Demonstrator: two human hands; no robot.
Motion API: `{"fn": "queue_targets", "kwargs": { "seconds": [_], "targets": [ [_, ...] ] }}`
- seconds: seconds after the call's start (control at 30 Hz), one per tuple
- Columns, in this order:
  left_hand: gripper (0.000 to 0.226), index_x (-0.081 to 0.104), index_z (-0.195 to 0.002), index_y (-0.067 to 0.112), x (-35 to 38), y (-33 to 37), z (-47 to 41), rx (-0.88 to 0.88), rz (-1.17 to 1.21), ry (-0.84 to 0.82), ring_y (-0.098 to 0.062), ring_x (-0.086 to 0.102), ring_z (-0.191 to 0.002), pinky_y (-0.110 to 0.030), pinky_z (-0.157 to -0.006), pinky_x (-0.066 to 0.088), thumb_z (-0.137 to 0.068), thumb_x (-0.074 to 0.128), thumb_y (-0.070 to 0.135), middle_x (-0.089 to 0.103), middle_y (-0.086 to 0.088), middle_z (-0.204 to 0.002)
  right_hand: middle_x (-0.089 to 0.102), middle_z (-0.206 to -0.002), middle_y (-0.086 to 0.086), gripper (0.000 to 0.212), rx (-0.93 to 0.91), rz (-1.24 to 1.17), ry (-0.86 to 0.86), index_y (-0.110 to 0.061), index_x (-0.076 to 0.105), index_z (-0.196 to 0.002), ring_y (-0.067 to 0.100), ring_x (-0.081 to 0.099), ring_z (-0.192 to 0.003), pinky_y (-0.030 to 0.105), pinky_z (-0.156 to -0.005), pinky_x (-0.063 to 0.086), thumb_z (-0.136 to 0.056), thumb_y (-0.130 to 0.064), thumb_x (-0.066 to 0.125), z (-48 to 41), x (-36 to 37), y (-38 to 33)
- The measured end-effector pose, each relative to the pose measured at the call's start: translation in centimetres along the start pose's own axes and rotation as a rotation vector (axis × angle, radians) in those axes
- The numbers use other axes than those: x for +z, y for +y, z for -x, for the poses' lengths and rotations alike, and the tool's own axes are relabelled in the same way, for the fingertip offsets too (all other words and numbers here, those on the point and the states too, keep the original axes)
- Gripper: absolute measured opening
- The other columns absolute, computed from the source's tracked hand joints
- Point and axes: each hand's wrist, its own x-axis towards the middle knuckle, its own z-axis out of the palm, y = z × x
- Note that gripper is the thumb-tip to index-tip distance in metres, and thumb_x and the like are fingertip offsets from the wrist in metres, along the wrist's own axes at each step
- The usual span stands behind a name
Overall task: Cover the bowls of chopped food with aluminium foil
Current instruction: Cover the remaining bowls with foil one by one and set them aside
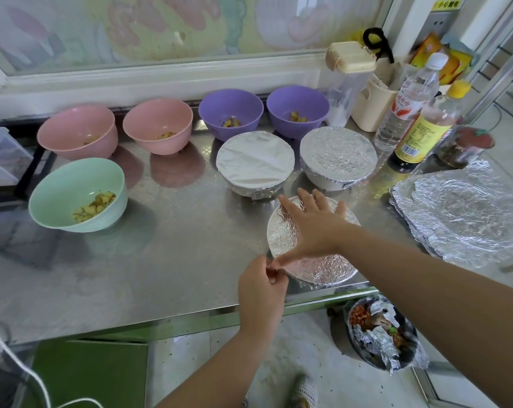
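Observation:
A foil-covered bowl [323, 269] stands near the front edge of the steel table [161, 260]. My right hand [314, 228] lies spread flat on its foil top. My left hand [262, 290] pinches the foil edge at the bowl's near-left rim. Behind it stand two more foil-covered bowls [255, 163] [337, 154]. Uncovered, with chopped food inside: a green bowl [75, 195], two pink bowls [78, 131] [158, 125] and two purple bowls [230, 113] [298, 107]. A stack of foil sheets [461, 213] lies at the right.
Bottles [408, 104] [426, 128], a jar [464, 148] and a beige container [373, 104] crowd the back right. A bin with crumpled foil [382, 334] sits on the floor below the table edge. A window frame runs along the back.

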Motion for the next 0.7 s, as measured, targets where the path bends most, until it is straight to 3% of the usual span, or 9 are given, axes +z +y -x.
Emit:
{"fn": "queue_targets", "kwargs": {
  "seconds": [0.1,0.2,0.3,0.4,0.47,0.57,0.63,0.7],
  "targets": [
    [0.021,0.062,-0.082,0.027,0.3,0.6,1.3,-0.130,0.211,0.019,-0.001,0.066,-0.071,-0.010,-0.064,0.047,-0.088,0.072,0.010,0.069,0.009,-0.074,-0.026,-0.167,0.004,0.148,0.000,0.004,0.002,-0.044,-0.025,-0.154,0.037,-0.022,-0.153,0.078,-0.112,-0.004,-0.045,-0.102,0.057,-0.1,0.0,0.0],
    [0.015,0.069,-0.093,0.022,0.7,1.0,2.6,-0.225,0.376,0.033,0.003,0.068,-0.081,-0.011,-0.072,0.050,-0.091,0.068,0.007,0.074,0.007,-0.084,-0.026,-0.167,0.004,0.148,0.003,0.006,-0.001,-0.044,-0.026,-0.154,0.037,-0.022,-0.153,0.078,-0.112,-0.004,-0.046,-0.101,0.058,-0.2,0.0,0.0],
    [0.026,0.071,-0.109,0.023,0.9,1.7,3.8,-0.261,0.452,0.003,0.006,0.067,-0.094,-0.013,-0.086,0.052,-0.097,0.057,0.005,0.074,0.010,-0.101,-0.026,-0.167,0.004,0.148,0.005,0.002,0.000,-0.044,-0.025,-0.154,0.037,-0.022,-0.153,0.078,-0.111,-0.005,-0.046,-0.101,0.059,-0.1,0.0,0.0],
    [0.038,0.071,-0.110,0.033,1.1,2.3,4.4,-0.298,0.498,-0.034,0.004,0.065,-0.096,-0.011,-0.081,0.046,-0.101,0.046,0.006,0.074,0.015,-0.103,-0.025,-0.167,0.003,0.148,0.008,-0.007,0.004,-0.045,-0.024,-0.154,0.037,-0.022,-0.153,0.077,-0.112,-0.004,-0.045,-0.100,0.060,0.0,-0.1,-0.1],
    [0.042,0.070,-0.117,0.032,1.2,2.7,4.5,-0.320,0.528,-0.065,-0.001,0.065,-0.103,-0.013,-0.087,0.044,-0.101,0.041,0.005,0.072,0.015,-0.111,-0.024,-0.167,0.003,0.148,0.011,-0.008,0.005,-0.045,-0.024,-0.154,0.037,-0.021,-0.153,0.077,-0.113,-0.004,-0.046,-0.100,0.060,0.0,-0.2,-0.2],
    [0.039,0.066,-0.123,0.021,1.5,2.7,4.4,-0.327,0.519,-0.058,-0.025,0.058,-0.114,-0.025,-0.091,0.048,-0.101,0.038,0.007,0.067,-0.008,-0.120,-0.024,-0.167,0.003,0.147,0.043,-0.026,0.007,-0.045,-0.024,-0.154,0.037,-0.021,-0.153,0.077,-0.113,-0.003,-0.047,-0.101,0.058,0.0,-0.1,-0.4],
    [0.033,0.062,-0.126,0.014,1.8,2.6,3.7,-0.352,0.541,-0.040,-0.036,0.052,-0.120,-0.046,-0.103,0.045,-0.103,0.038,0.011,0.061,-0.019,-0.124,-0.023,-0.168,0.004,0.146,0.103,-0.062,0.020,-0.044,-0.023,-0.155,0.037,-0.019,-0.154,0.078,-0.113,-0.002,-0.048,-0.103,0.056,0.2,0.0,-0.7],
    [0.033,0.061,-0.129,0.020,1.8,2.6,2.5,-0.369,0.587,-0.034,-0.032,0.060,-0.115,-0.050,-0.100,0.048,-0.104,0.039,0.018,0.066,-0.012,-0.119,-0.021,-0.168,0.006,0.145,0.191,-0.130,0.030,-0.041,-0.022,-0.156,0.038,-0.017,-0.154,0.079,-0.112,0.000,-0.049,-0.103,0.054,0.4,0.1,-1.1]
  ]
}}
